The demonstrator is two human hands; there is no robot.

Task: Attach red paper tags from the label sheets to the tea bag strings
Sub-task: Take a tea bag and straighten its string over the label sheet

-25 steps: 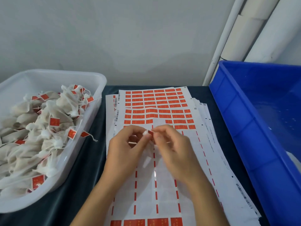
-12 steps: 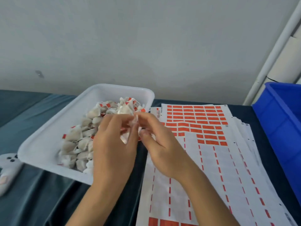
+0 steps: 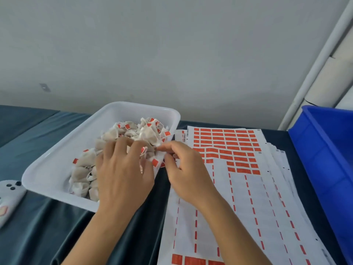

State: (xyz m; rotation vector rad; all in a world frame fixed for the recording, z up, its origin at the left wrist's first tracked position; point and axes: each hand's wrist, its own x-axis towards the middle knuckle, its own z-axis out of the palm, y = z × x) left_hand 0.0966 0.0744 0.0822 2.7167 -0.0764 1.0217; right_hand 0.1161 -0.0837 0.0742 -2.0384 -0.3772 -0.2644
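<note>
Reaching over the white tray [image 3: 47, 169], the left hand [image 3: 122, 178] is lying with its fingers spread and relaxed on the heap of tea bags [image 3: 114, 150], gripping nothing that I can see. The right hand [image 3: 183, 169] is hovering at the right edge of the tray, its thumb and forefinger pinching something small and pale near a red tag [image 3: 155, 162]; I cannot tell if it is a string. The label sheets [image 3: 248, 188] are lying beside the tray on the dark table [image 3: 38, 236], near the blue bin [image 3: 324, 159]. Strings in the heap are probably tangling, so pulling one bag may be dragging others out or tearing a fresh tag off.
</note>
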